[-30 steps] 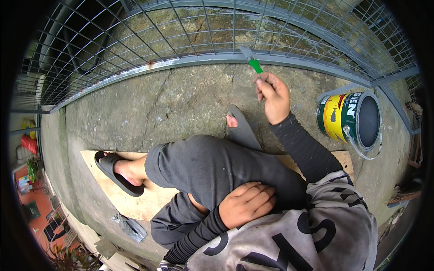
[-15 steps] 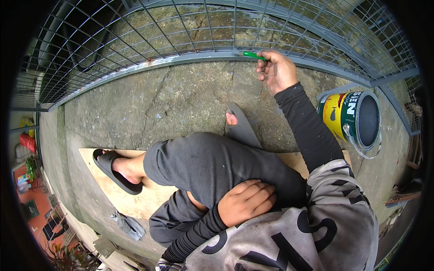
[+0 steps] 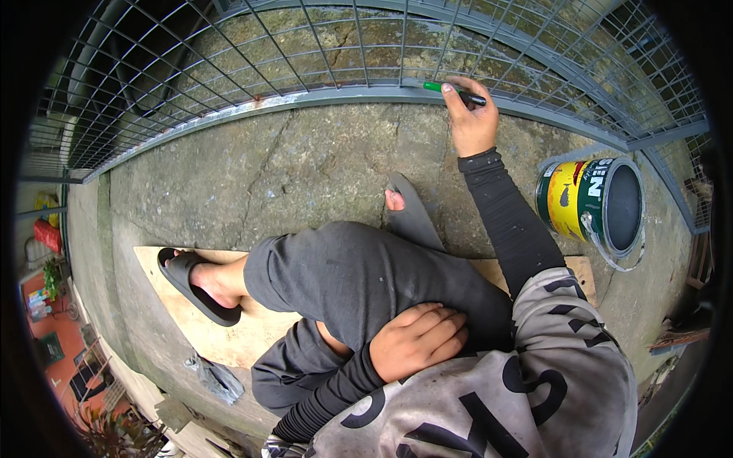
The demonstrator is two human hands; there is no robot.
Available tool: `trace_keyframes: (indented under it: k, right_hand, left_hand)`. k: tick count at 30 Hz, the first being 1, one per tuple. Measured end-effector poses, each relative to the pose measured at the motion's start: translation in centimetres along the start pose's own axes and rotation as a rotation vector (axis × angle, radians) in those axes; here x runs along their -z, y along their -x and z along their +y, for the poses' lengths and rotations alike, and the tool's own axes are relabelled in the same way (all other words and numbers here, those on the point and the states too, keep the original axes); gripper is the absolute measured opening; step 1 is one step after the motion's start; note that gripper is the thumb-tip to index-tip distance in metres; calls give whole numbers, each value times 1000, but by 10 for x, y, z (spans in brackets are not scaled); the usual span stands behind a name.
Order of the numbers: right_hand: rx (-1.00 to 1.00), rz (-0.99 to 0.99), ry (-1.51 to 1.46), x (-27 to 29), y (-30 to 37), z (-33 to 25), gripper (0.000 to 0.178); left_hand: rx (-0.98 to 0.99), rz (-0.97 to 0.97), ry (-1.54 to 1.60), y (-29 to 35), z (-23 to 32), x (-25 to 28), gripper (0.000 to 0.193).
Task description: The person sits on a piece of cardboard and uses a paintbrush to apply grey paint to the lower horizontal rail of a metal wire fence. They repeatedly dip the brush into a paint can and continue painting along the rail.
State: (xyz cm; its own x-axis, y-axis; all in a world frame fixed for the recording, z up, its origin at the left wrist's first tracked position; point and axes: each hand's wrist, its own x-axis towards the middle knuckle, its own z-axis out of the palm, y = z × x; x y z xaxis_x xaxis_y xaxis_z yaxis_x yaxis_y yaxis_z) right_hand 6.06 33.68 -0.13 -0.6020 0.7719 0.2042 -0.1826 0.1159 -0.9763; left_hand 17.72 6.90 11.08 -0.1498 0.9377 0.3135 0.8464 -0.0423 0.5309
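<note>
My right hand (image 3: 474,122) is closed round a small paintbrush (image 3: 435,87) with a green and black handle. Its grey tip meets the bottom rail of the grey wire mesh fence (image 3: 336,95), as far as I can make out. Across my lap lies my left hand (image 3: 418,343), holding nothing, its fingers stretched over the dark trousers (image 3: 343,267). To the right of my right forearm a paint can (image 3: 586,200), yellow and green, lies tilted with its grey-coated opening toward the right; its wire handle hangs down.
Beneath me is a wooden board (image 3: 206,320) on rough, cracked concrete (image 3: 321,160). A crumpled grey plastic bag (image 3: 215,379) lies by the board at lower left. The fence curves along the far side. Plants and a reddish floor (image 3: 57,336) appear at far left.
My right hand has turned and shifted slightly right, so the handle's black end now shows. The brush moved a little right along the rail. My left hand stays on my lap.
</note>
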Motion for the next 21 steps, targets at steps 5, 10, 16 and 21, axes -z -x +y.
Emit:
trace_keyframes:
  k: [5,10,16,21]
  right_hand:
    - [233,25,-44,-4,-5,0,18]
    - [159,-18,-55,-9,-8,-5,17]
    - [92,-56,-145,-28,-23,10,17]
    - [164,-74,53,-26,-18,11,15]
  left_hand:
    - [0,-1,14,1,-2,1,26]
    - [9,4,-10,2,-1,-1,24]
    - [16,1,-20,4,-1,-4,24]
    - [16,-6,-23,3,-1,-3,24]
